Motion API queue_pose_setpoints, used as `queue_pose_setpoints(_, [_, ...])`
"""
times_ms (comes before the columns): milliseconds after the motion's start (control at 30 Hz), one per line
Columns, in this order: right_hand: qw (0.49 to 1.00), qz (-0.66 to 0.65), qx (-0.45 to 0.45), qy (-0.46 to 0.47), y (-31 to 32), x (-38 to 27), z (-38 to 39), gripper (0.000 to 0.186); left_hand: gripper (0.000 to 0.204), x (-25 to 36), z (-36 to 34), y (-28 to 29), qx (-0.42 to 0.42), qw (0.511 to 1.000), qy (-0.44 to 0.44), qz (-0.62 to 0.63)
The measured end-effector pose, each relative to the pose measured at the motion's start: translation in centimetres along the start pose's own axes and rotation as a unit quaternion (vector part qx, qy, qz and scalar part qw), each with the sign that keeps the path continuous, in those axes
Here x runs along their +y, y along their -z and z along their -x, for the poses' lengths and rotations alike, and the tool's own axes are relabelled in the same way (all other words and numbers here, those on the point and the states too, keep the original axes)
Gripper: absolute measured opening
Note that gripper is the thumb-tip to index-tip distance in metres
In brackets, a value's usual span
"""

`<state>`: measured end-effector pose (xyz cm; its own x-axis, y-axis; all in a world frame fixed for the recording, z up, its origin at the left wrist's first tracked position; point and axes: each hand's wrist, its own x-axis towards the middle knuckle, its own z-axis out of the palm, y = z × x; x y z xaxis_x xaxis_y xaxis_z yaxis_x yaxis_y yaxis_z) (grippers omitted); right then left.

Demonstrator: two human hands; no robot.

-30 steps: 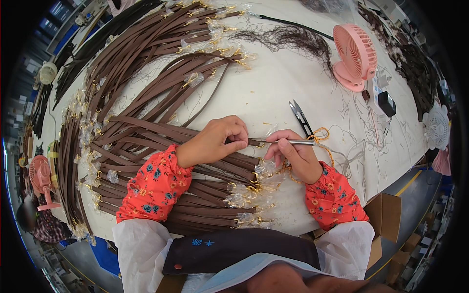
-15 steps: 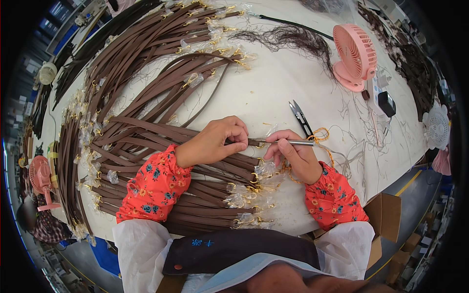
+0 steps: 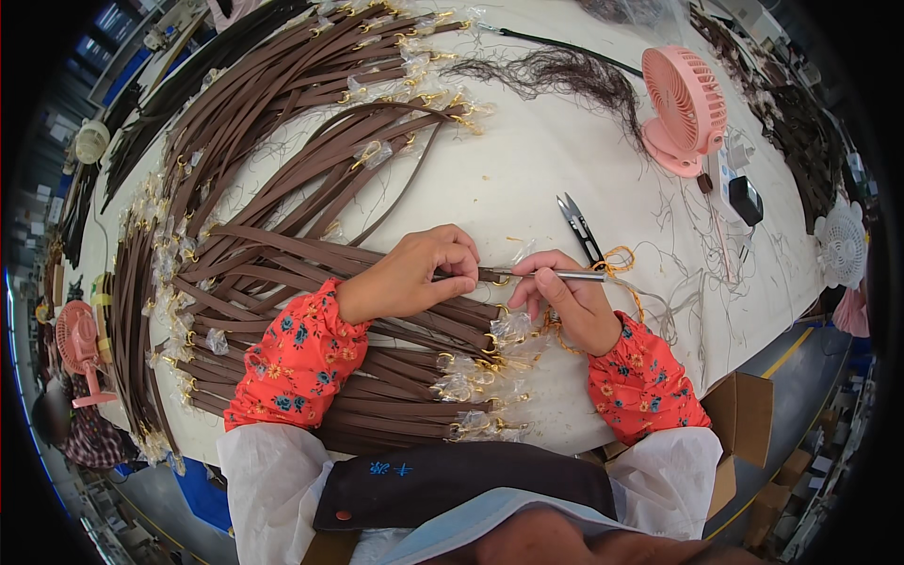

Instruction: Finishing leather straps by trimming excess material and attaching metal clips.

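Note:
My left hand (image 3: 414, 271) is closed, its thumb and fingers pinching the end of a brown strap (image 3: 488, 275) above a row of similar straps. Between the thumb and fingers of my right hand (image 3: 571, 299) lies a slim silver pen-like tool (image 3: 582, 276). Its thin front end points left, at the strap end by my left fingertips. Gold-coloured hooks in clear plastic wrap (image 3: 463, 377) cap the straps below my hands. A pair of thread snips (image 3: 581, 231) with dark handles lies just beyond my right hand, beside an orange-yellow cord (image 3: 617, 260).
Bundles of brown straps (image 3: 282, 113) cover the left of the white table (image 3: 537, 174). Dark loose threads (image 3: 565, 73) lie at the back. A pink fan (image 3: 680, 108) and a power strip (image 3: 730, 188) stand at right. An open cardboard box (image 3: 744, 419) sits below the table's right edge.

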<state>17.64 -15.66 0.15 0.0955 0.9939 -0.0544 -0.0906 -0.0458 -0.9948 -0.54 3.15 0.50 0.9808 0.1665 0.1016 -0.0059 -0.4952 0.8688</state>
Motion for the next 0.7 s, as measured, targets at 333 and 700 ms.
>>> queue_pose_setpoints(333, [0.998,-0.03,0.038,0.047,0.1,-0.2,0.2,0.025,0.018,0.1,0.2,-0.2,0.087,0.973,-0.052,-0.209])
queue_pose_setpoints(700, [0.991,0.007,0.074,0.11,-0.1,-0.3,0.1,0.025,0.018,1.7,0.0,-0.5,0.006,0.974,-0.011,-0.228])
